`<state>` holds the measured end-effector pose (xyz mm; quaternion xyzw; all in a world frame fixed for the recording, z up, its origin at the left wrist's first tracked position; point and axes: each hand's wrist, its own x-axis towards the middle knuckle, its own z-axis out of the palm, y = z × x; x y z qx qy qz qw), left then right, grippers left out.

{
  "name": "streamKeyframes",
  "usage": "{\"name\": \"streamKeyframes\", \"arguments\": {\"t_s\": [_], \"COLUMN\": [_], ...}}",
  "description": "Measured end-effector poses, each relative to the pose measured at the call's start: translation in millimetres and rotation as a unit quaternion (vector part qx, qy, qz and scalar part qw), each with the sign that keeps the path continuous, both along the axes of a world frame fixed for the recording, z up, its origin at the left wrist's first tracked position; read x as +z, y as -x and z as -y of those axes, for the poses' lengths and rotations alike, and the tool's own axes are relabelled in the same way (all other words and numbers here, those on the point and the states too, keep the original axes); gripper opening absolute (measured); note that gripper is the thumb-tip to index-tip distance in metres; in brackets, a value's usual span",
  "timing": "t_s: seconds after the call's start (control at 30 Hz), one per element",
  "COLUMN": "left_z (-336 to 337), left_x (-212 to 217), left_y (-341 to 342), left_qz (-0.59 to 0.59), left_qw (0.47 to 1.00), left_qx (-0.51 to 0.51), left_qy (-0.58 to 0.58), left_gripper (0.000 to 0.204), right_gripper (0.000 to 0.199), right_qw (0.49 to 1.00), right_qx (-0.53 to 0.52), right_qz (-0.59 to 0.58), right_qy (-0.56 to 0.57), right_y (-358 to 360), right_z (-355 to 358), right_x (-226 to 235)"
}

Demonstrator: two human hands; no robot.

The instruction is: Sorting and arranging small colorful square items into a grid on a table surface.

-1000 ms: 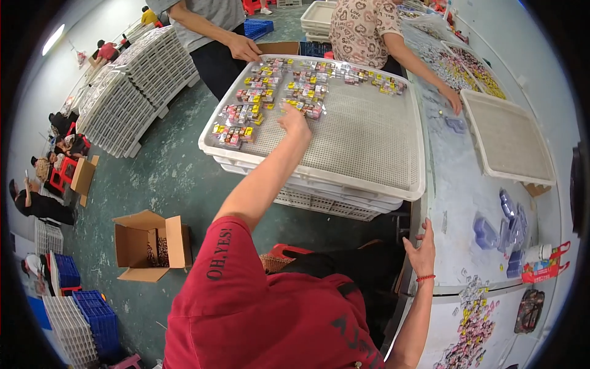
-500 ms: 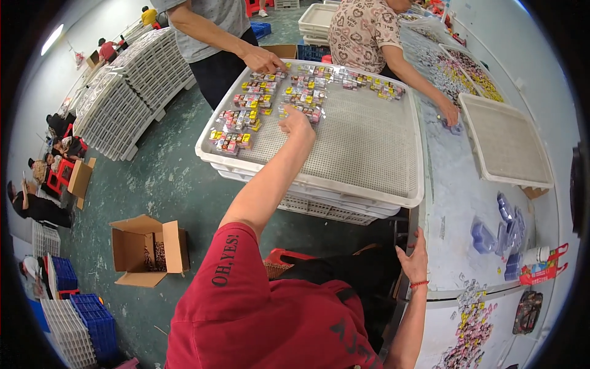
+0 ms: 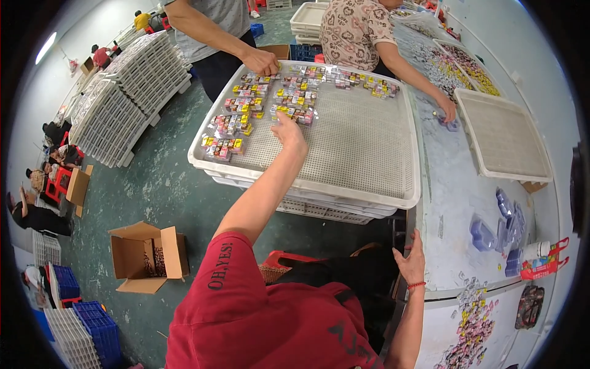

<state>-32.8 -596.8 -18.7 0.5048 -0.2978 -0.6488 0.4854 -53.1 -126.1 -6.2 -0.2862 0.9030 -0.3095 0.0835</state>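
Observation:
My left hand (image 3: 289,132) reaches over a white perforated tray (image 3: 362,135), its fingers apart beside a clear pack of small coloured blocks (image 3: 300,115). Whether the fingertips touch the pack is hard to see. More such packs (image 3: 222,147) stand in rows along the left and far sides of the tray. At the edge of the worktable (image 3: 448,246), my right hand (image 3: 410,264) is open, thumb and fingers spread, holding nothing. A co-worker's hand (image 3: 261,61) is at the tray's far left rim.
Another co-worker's hand (image 3: 445,109) touches a clear plastic piece on the table. A second white tray (image 3: 504,138), clear purple-tinted shells (image 3: 482,235) and loose small pieces (image 3: 470,332) lie on the right. An open cardboard box (image 3: 138,249) sits on the floor at left.
My left hand has drawn slightly back toward me from the pack. The co-worker's hand at the far left rim has shifted a little. My right hand stays at the table edge.

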Motion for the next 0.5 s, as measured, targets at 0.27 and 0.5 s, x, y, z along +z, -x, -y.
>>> {"name": "streamKeyframes", "arguments": {"t_s": [0.27,0.5], "left_z": [-15,-27], "left_x": [19,38], "left_y": [-12,-15], "left_qz": [0.043,0.020], "left_qw": [0.997,0.996], "left_qx": [0.002,-0.001], "left_qy": [0.056,0.087], "left_gripper": [0.082,0.082], "right_gripper": [0.085,0.084], "right_qw": [1.000,1.000], "right_qx": [-0.003,-0.008], "right_qz": [-0.006,-0.014], "right_qy": [-0.007,-0.014], "right_y": [0,0], "right_z": [4,4], "right_x": [1,4]}}
